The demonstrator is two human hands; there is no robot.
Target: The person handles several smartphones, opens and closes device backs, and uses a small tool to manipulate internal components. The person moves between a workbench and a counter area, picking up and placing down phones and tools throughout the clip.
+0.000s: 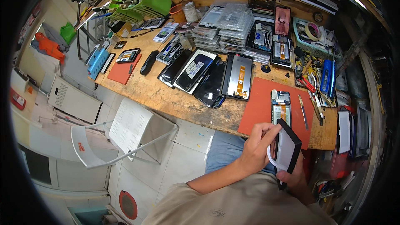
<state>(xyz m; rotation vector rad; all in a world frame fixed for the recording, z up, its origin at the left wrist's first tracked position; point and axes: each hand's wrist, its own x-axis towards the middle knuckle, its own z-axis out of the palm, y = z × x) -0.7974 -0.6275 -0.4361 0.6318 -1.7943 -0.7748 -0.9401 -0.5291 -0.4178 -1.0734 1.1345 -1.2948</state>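
Note:
Close to my body, past the near edge of the workbench, I hold a shallow black box with a pale inside (286, 152), tilted on its edge. The thumb and fingers of my left hand (259, 148) are closed at its upper left edge. A curved white strip (271, 158) bows out just below those fingers. My right hand (293, 178) grips the lower end of the box, its thumb over the rim; the other fingers are mostly hidden behind. Beyond the box, an opened phone (281, 105) with its board and orange ribbon showing lies on a red mat (256, 104).
Tweezers (303, 112) lie right of the opened phone, near red-handled pliers (307, 84). A screen panel with an orange ribbon (238, 77) and several phones lie left of the mat. Bubble-wrapped stacks (233, 23) stand behind. A white folding chair (129, 127) stands at the left.

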